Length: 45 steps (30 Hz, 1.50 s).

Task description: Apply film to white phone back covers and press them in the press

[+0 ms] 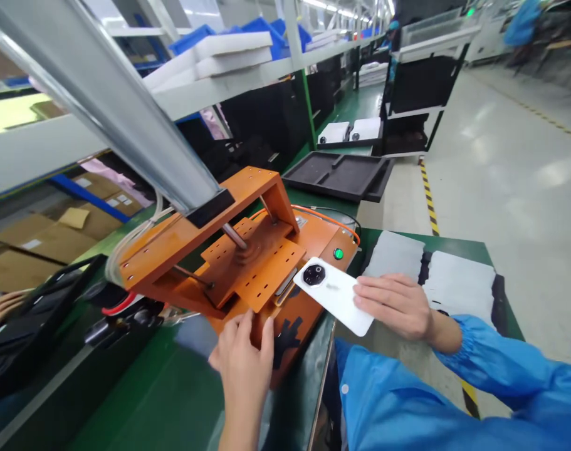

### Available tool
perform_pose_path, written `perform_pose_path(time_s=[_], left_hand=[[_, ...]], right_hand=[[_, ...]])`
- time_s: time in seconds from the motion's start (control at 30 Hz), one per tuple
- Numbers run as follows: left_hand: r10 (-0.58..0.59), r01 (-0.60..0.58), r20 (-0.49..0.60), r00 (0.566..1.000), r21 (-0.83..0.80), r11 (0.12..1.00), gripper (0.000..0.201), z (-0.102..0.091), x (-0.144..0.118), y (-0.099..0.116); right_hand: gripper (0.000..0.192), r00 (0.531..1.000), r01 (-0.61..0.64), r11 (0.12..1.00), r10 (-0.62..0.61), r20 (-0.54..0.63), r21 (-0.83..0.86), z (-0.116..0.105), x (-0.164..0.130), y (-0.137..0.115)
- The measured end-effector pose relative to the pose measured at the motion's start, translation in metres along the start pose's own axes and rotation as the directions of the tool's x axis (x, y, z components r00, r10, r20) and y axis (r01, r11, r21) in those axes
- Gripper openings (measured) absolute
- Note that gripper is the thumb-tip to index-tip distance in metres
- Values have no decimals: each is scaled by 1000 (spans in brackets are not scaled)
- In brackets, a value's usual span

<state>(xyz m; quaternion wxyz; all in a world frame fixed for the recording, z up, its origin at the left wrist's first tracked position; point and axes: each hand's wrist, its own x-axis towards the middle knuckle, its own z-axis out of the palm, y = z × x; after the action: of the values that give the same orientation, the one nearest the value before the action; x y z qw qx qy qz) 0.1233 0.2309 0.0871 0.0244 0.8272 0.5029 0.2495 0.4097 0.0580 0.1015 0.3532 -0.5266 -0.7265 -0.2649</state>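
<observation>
Slanting lengthwise, the phone points camera end toward the press.

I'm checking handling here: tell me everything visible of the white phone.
The white phone is a smooth-looking slab with rounded corners, its back showing. A dark camera module sits at the end by the orange machine; a faint mark lies beside it. The right hand holds it aslant by the other end; whether the phone touches the machine is unclear.

Near the view's centre, the orange press looks like smooth painted metal; toward ten o'clock, the cylinder is glossy metal. At five, the white phone looks smooth; at nine, matt cardboard boxes; at four, wrinkled cloth sleeve.
</observation>
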Motion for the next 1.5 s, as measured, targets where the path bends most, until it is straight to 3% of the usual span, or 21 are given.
perform_pose_path(time_s=[0.17, 0.6, 0.9, 1.13, 1.33, 1.43, 1.5], left_hand=[[34, -33, -25, 999, 39, 999, 47, 5, 0, -4], [-10, 9, 47, 999, 15, 1000, 53, 11, 9, -9], [-54, 52, 142, 988, 16, 999, 45, -5, 14, 14], [-54, 63, 180, 982, -45, 997, 38, -9, 18, 13], [-91, 85, 222, 971, 37, 996, 34, -10, 26, 12], [-114, 107, 200, 973, 45, 993, 43, -12, 33, 14], [-119, 125, 140, 983, -32, 992, 47, -11, 40, 19]], right_hand=[[26, 993, 115, 992, -116, -25, -61, 11, -10, 4], [27, 996, 70, 997, -72, -52, -37, 14, -16, 5], [29, 998, 20, 999, -21, -53, -27, 2, -14, 7], [29, 999, -6, 1000, 4, -53, -25, 2, -13, 6], [30, 996, 39, 999, -39, -80, -2, 8, -12, 14], [28, 995, 36, 999, -37, -96, -18, 6, -13, 11], [28, 992, 41, 998, -45, -117, -37, 4, -13, 4]])
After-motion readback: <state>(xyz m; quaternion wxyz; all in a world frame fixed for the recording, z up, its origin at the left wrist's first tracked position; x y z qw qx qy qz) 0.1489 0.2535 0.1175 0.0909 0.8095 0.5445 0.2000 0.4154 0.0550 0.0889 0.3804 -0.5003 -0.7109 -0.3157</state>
